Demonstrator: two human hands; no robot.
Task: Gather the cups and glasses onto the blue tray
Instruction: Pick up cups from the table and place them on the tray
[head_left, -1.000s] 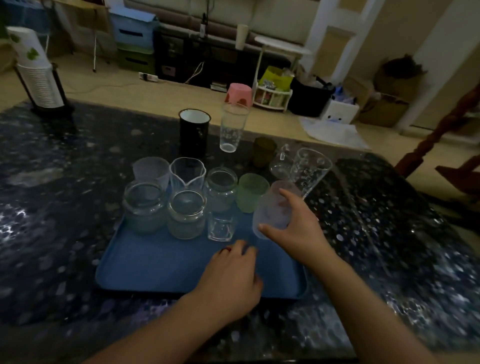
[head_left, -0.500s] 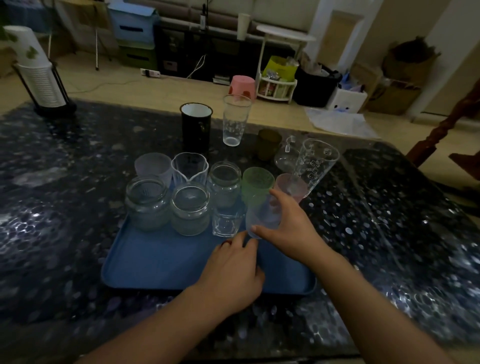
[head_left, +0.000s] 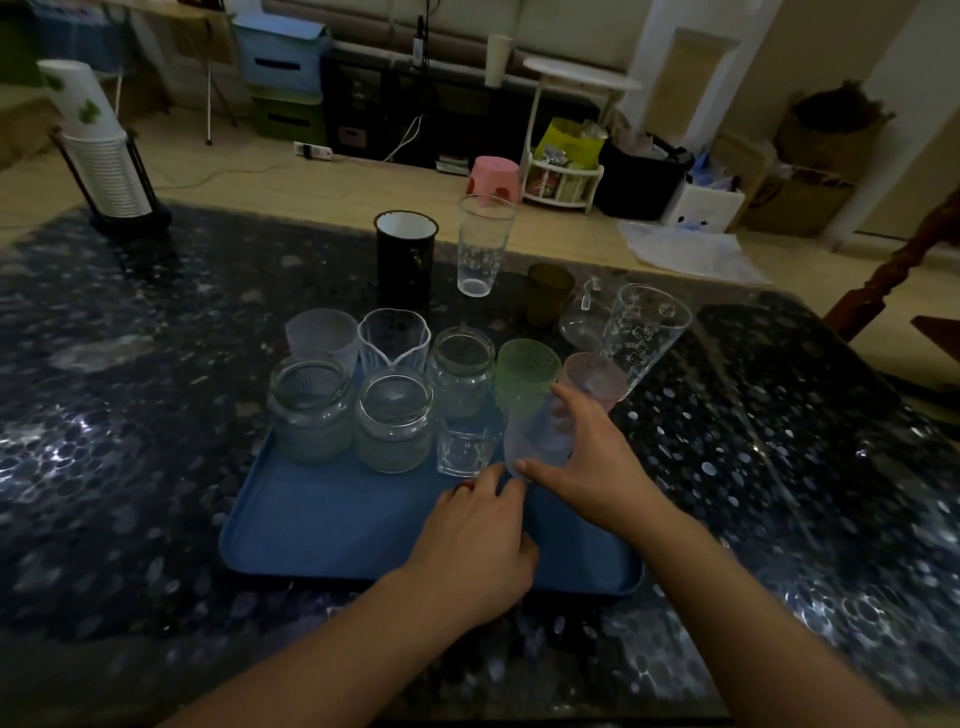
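Head view: right hand (head_left: 582, 467) grips frosted cup (head_left: 535, 436) over right part of blue tray (head_left: 332, 525), just beside small clear glass (head_left: 465, 449). Left hand (head_left: 475, 540) loosely curled on tray, fingertips near cup base, holding nothing.

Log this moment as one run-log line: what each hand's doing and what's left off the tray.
right hand: holds frosted cup over blue tray | left hand: rests on tray | off tray: black mug, tall glass
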